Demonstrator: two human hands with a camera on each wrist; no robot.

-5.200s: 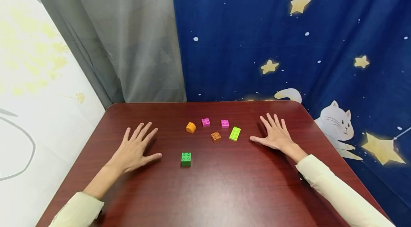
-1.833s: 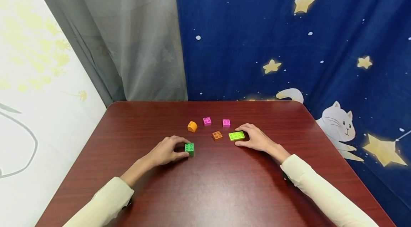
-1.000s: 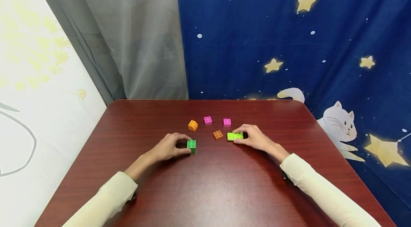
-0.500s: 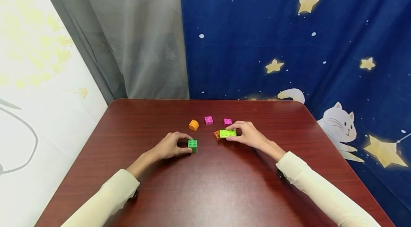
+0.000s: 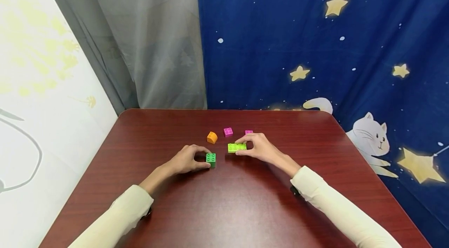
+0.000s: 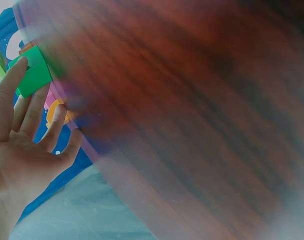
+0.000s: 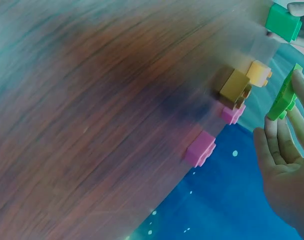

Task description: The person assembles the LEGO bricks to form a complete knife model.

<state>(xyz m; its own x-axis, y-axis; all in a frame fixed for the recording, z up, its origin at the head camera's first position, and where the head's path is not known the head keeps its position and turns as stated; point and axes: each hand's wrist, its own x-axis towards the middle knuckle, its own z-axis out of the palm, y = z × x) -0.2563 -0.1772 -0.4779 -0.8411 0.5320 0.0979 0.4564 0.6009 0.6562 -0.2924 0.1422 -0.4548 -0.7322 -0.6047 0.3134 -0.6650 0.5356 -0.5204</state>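
Observation:
My left hand (image 5: 187,159) pinches a green toy brick (image 5: 211,159) between thumb and fingers, low over the table. To its right, my right hand (image 5: 259,147) pinches a flat lime-green brick (image 5: 236,147) by its long sides. In the right wrist view the lime brick (image 7: 284,95) is lifted off the table, and the orange-brown brick (image 7: 235,89) sits on the tabletop nearby. That brown brick is hidden behind the lime one in the head view. The green brick also shows in the left wrist view, between the thumb and fingers (image 6: 37,107).
Behind the hands lie a rounded orange brick (image 5: 212,137), a pink brick (image 5: 228,132) and a second pink brick (image 5: 248,132), partly covered by the right hand. All rest on a dark red wooden table (image 5: 224,209). Grey and blue curtains (image 5: 266,37) hang past its far edge.
Both hands have come in from the sides and taken hold of bricks. The lime brick has been turned, lifted and carried left over the brown one; lately the left hand has stayed nearly still.

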